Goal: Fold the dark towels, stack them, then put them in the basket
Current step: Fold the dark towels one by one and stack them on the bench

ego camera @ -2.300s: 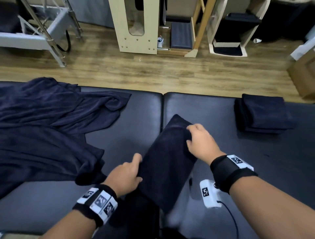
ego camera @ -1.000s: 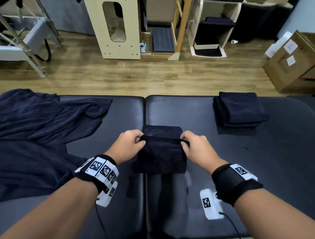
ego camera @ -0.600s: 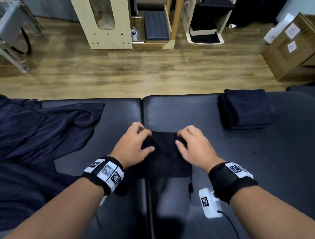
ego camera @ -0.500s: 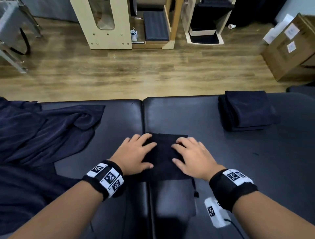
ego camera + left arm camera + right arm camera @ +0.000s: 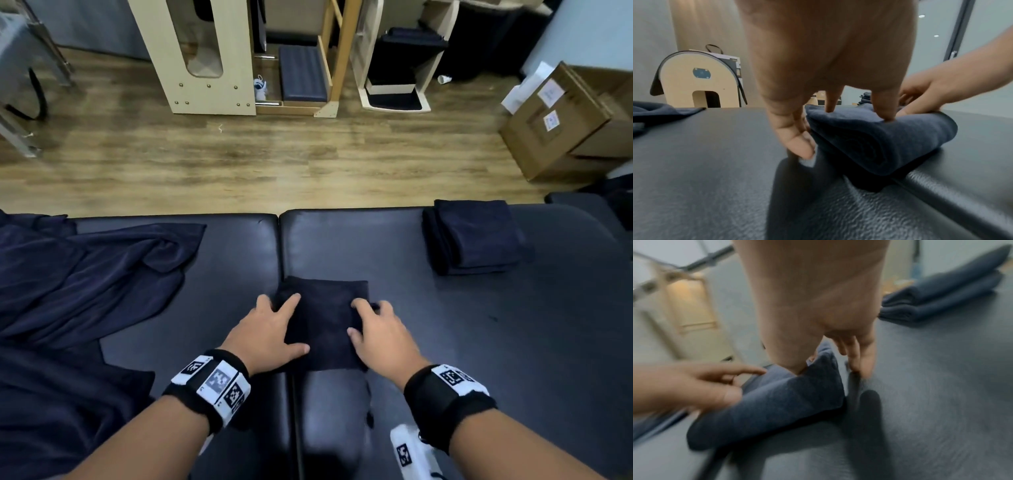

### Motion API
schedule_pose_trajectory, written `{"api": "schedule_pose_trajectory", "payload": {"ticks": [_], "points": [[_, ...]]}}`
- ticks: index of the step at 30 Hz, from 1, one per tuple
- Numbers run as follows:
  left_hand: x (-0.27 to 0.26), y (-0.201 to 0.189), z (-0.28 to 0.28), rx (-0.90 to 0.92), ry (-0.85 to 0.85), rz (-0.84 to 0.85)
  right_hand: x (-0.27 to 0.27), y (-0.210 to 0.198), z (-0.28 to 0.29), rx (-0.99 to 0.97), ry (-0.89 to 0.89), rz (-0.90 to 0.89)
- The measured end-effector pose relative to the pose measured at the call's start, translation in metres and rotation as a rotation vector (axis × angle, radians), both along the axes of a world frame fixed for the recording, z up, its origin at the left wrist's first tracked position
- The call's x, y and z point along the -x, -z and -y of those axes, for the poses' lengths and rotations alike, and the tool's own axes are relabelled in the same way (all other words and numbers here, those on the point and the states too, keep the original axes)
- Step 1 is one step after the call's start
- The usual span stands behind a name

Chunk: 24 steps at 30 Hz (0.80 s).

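Two hands are on one small folded towel (image 5: pixel 323 322) that lies on the black padded worktop (image 5: pixel 445 342), right over the seam between its two pads. The left hand (image 5: pixel 263 337) has its thumb tucked at the towel's left side and its fingers (image 5: pixel 882 107) on top. The right hand (image 5: pixel 382 337) does the same on the towel's right side, with some fingers going down beside the edge. Each grip looks like a loose pinch on the towel's sides, not a tight squeeze.

The stack of folded towels (image 5: pixel 474 236) sits well to the right of this towel, toward the far edge. A big heap of unfolded dark cloth (image 5: pixel 78 284) lies well to the left. No basket shows in any view.

What could go wrong? The towel is thick and soft — if the hands lift it by the sides only, the layers may slip and the fold may flop open. If it lands crooked on the stack, the stack may lean or slide toward the worktop's edge.
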<state>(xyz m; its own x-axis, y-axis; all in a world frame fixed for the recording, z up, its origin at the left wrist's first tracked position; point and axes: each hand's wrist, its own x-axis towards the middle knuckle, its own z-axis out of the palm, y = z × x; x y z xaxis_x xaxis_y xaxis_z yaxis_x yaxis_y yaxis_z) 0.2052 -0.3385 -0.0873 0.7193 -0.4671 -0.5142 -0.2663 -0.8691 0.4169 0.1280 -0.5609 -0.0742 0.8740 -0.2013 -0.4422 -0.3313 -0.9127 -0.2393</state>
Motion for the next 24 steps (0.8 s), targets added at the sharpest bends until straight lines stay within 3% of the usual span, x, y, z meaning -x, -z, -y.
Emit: {"api": "schedule_pose_trajectory", "payload": {"ticks": [4, 7, 12, 17, 24], "points": [[0.004, 0.001, 0.014, 0.142, -0.167, -0.135, -0.004, 0.005, -0.006, -0.158, 0.088, 0.018], [0.002, 0.0, 0.022, 0.199, -0.286, -0.104, -0.006, 0.003, -0.004, -0.134, 0.073, 0.018], [0.004, -0.008, 0.034, 0.217, -0.326, -0.091, -0.008, -0.003, 0.027, -0.186, 0.07, 0.03], [0.007, -0.029, 0.084, 0.263, -0.304, -0.061, -0.004, -0.021, 0.078, -0.214, 0.067, 0.067], [-0.011, -0.072, 0.201, 0.339, -0.295, 0.038, -0.016, -0.061, 0.191, -0.227, 0.085, 0.246]]}}
